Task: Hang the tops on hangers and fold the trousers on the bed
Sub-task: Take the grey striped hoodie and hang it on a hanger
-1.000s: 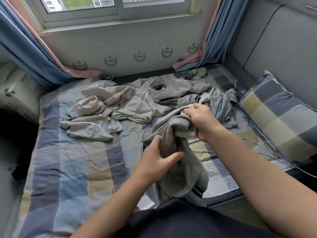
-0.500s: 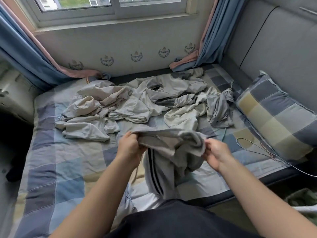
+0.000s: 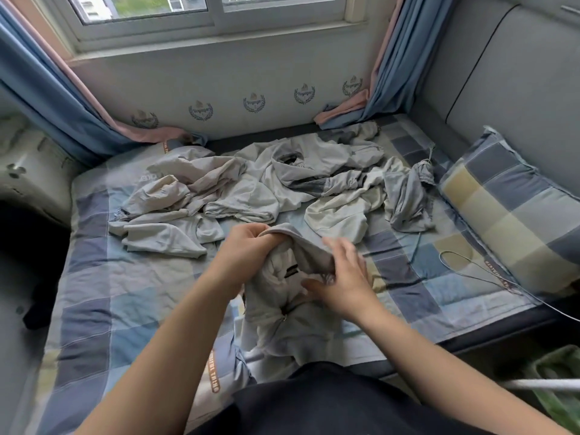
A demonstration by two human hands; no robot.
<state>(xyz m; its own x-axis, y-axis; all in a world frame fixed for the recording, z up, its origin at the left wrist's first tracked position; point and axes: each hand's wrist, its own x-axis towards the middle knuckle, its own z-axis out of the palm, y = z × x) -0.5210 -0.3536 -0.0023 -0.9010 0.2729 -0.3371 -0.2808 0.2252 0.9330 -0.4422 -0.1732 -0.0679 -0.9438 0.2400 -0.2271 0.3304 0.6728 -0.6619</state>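
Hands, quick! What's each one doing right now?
Left hand: grips the grey garment at its top edge.
Right hand: touches the same garment; its fingers are blurred, so a grip cannot be told.

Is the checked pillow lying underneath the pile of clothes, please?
No, the checked pillow lies uncovered at the right of the bed, beside the pile of clothes.

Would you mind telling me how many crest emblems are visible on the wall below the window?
5 crest emblems: one beside the left curtain, three mid-wall, one beside the right curtain. Curtains may hide more.
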